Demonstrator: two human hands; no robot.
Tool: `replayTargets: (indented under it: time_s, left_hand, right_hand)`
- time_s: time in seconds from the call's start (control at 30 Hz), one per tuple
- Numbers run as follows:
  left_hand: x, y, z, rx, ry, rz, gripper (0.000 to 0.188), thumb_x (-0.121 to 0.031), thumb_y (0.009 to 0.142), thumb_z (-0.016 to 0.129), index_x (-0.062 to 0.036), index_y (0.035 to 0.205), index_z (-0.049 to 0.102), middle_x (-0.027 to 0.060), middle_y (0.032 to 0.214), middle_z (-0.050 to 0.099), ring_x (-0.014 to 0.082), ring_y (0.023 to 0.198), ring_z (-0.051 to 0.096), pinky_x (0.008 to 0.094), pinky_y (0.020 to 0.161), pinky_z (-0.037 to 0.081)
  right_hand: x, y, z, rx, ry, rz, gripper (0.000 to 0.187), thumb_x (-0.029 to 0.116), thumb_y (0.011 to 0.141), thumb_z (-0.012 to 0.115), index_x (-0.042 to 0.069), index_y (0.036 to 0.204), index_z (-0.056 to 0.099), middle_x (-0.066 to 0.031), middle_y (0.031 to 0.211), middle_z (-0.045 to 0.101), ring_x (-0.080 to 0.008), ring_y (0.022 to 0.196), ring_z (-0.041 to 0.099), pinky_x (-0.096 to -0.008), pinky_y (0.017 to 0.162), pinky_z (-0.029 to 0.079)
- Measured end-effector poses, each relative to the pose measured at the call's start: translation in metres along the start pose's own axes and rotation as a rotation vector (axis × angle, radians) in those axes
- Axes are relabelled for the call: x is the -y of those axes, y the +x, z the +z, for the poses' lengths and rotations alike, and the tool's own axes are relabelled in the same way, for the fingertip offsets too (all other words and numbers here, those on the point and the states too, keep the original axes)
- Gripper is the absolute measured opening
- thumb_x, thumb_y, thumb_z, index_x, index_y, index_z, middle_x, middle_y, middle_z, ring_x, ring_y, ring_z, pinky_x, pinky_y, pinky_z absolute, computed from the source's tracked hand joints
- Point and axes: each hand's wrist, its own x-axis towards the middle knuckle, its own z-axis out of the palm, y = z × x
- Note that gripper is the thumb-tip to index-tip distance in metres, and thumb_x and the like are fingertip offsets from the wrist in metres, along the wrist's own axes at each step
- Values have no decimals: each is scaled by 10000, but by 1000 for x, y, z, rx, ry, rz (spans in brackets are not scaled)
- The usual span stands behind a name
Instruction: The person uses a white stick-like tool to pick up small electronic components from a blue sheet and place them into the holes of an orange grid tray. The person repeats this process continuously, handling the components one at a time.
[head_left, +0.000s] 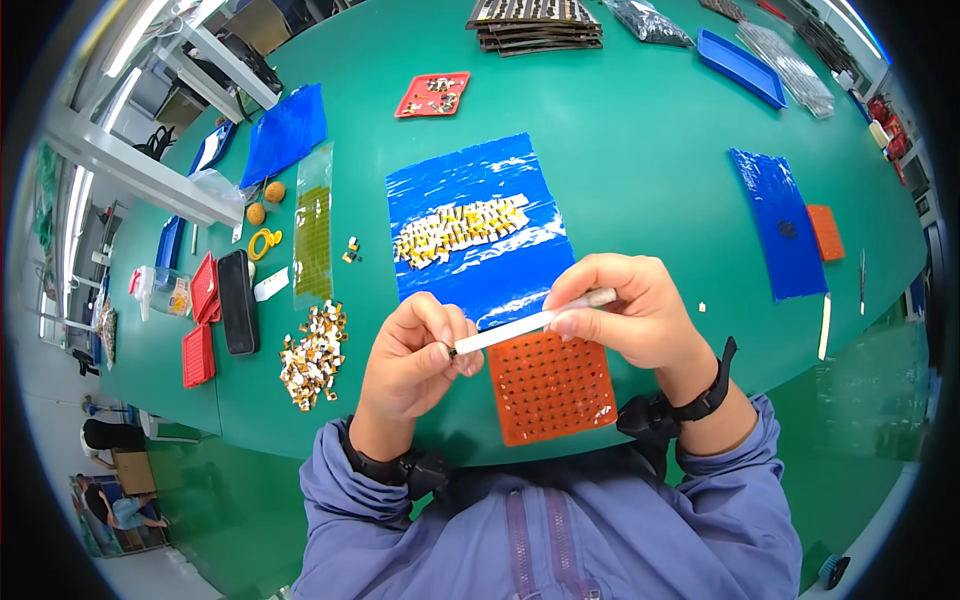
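My right hand (628, 312) is closed around a white stick-shaped tool (510, 330) with a tan end. The tool slants down to the left, its tip against a tiny dark piece between the thumb and finger of my left hand (422, 352); the piece is too small to name. Both hands are over the near edge of a blue plastic sheet (490, 285), which carries rows of small white, yellow and black parts (460, 232). Below the tool lies an orange tray (555, 395) with a grid of dark spots, partly covered by my right hand.
A loose heap of similar small parts (313, 357) lies to the left, beside a black case (238, 302), red trays (198, 355) and a yellow-green strip sheet (313, 240). Farther off are a red tray of parts (432, 95), stacked dark panels (535, 25) and a blue tray (742, 68).
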Motion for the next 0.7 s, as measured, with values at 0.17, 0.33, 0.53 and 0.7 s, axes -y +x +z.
replayTargets:
  time_s: [0.17,0.33,0.53,0.7]
  left_hand:
    - [-1,0,1,6,70,5,115,-94,831,550,-63,819,440,49,698,468,143,652,467,277,583,395]
    - [-2,0,-1,25,101,5,140,-109,832,553,-68,805,422,46,692,446,147,647,445,280,553,376]
    - [-3,-2,0,28,113,-2,151,-105,820,568,-66,789,425,49,689,454,153,643,444,280,545,380]
    - [-3,-2,0,43,135,-14,147,-96,814,573,-61,785,433,50,686,455,156,635,444,283,544,382]
  right_hand:
    - [1,5,1,-3,-287,-150,72,54,793,591,-2,840,595,-45,738,590,-103,654,536,-224,596,423]
    - [1,6,4,18,-383,-305,58,48,786,584,4,823,584,-66,724,578,-176,657,543,-265,597,427]
    - [0,7,9,-42,-455,-388,108,51,741,629,8,829,583,-68,749,573,-184,665,542,-271,576,429]
    - [-1,5,7,-2,-481,-386,96,43,730,635,7,809,593,-81,743,556,-188,643,532,-278,559,427]
